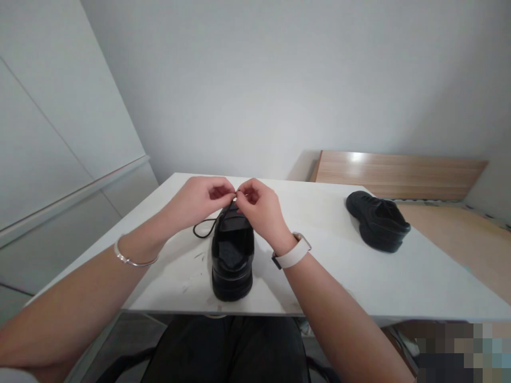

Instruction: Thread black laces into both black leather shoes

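A black shoe (232, 274) stands upright on the white table, its heel towards me and its toe hidden behind my hands. Above its front, my left hand (203, 197) pinches a thin black shoelace (205, 235) between thumb and finger. My right hand (261, 206) meets it there, its fingertips closed on the lace too. One loop of the lace hangs out to the left of the shoe. Exactly how the lace runs between the fingertips is too small to make out.
A second black shoe (377, 221) rests on the right part of the white table (319, 276). Behind that stands a wooden headboard (399, 173) against the grey wall. White panels (59, 133) rise at the left. The table's front edge is close to my lap.
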A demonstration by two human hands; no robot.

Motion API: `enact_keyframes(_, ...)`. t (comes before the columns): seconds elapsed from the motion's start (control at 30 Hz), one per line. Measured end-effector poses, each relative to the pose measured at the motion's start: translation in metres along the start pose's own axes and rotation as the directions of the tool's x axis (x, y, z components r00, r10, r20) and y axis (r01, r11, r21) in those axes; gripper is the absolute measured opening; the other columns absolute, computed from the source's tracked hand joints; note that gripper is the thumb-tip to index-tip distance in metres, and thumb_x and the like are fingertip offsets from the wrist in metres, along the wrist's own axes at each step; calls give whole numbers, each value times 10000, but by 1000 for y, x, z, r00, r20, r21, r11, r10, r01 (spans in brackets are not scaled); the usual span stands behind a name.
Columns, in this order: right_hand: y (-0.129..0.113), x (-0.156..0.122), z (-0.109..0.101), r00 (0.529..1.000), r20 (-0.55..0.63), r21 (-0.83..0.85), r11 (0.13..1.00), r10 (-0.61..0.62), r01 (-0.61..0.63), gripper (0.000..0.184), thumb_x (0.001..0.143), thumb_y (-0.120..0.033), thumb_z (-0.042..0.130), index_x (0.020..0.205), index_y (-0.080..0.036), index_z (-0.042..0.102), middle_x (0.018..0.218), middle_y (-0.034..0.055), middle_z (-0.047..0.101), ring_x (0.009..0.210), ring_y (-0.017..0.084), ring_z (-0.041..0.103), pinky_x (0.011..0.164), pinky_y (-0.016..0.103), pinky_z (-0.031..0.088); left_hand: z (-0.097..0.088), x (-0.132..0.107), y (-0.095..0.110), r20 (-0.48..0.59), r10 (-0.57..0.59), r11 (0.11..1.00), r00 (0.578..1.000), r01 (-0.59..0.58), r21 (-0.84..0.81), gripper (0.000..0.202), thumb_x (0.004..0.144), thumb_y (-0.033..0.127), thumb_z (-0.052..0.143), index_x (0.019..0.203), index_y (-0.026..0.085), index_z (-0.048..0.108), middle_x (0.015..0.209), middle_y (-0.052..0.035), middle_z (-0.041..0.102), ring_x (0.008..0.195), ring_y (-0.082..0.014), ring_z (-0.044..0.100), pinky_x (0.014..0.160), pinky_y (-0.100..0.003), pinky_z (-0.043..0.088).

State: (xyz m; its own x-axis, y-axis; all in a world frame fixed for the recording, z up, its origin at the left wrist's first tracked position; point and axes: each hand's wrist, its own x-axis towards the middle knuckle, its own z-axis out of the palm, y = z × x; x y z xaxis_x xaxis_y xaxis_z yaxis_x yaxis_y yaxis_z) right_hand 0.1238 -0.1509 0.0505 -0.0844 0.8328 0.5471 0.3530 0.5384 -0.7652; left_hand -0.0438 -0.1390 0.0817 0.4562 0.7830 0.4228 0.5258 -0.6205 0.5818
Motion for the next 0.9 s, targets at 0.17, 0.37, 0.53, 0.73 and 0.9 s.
enact_keyframes(0.17,2,-3,9,996,18,516,852,90,-86,111,830,-269,648,860,-179,591,755,-14,652,664,128,678,622,250,588,-2,-8,4,-78,-59,964,995,37,-262,242,862,379,667,875,141,710,816,-43,718,753,-171,657,732,-269,520)
enact_keyframes(0.37,5,-8,13,989,76,624,768,125,-145,208,789,-304,717,914,-153,645,805,13,695,715,134,701,705,275,625,-2,-10,0,-52,-150,871,987,107,-479,336,782,373,778,959,147,605,795,-51,735,744,-206,714,742,-321,586)
enact_keyframes(0.53,0,-11,10,991,109,583,803,78,-127,204,815,-309,695,970,-179,673,892,13,694,723,115,681,720,266,623,-5,-8,-5,36,-179,806,983,167,-568,385,730,371,826,897,155,555,745,-52,732,707,-201,714,713,-318,587)
enact_keyframes(0.73,-2,-12,10,996,64,596,799,59,-86,174,816,-329,685,906,-192,627,826,-8,662,697,114,668,681,255,612,-6,0,-15,118,-174,767,978,210,-606,422,706,421,835,902,161,566,737,-44,711,690,-193,688,712,-327,566)
enact_keyframes(0.9,-2,-14,8,999,19,481,875,48,-51,145,809,-305,675,875,-189,618,775,-11,649,649,113,650,577,219,565,2,17,-57,73,-233,917,970,244,-317,455,726,574,717,894,158,639,884,-75,693,844,-212,646,784,-311,523)
